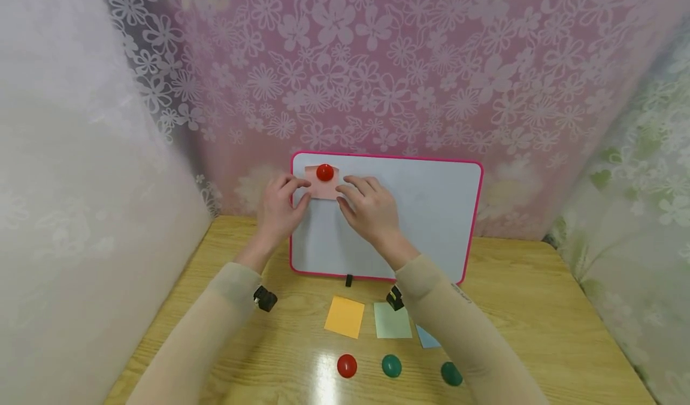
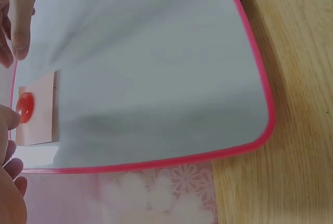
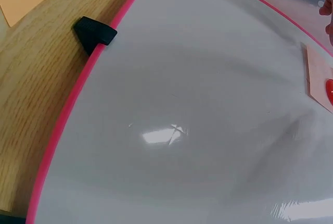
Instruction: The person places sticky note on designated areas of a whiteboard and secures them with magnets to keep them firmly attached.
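A pink paper note (image 1: 323,191) lies against the upper left of the whiteboard (image 1: 431,213), under a round red magnet (image 1: 325,172). At the note's left edge is my left hand (image 1: 280,206), fingers loosely bent and thumb apart. My right hand (image 1: 373,210) hovers by the right edge, its fingers spread and relaxed. In the left wrist view a left fingertip overlaps the red magnet (image 2: 25,108), while the right hand (image 2: 21,15) stays off the note. The note's lower edge stands a little away from the board in that view.
The pink-framed board leans on the wooden table (image 1: 291,345) before a floral curtain (image 1: 350,81). A black clip (image 1: 348,280) sits at its bottom edge. Nearer are orange (image 1: 345,317), green (image 1: 393,321) and blue (image 1: 427,337) notes, another red magnet (image 1: 347,366) and two green magnets (image 1: 392,366).
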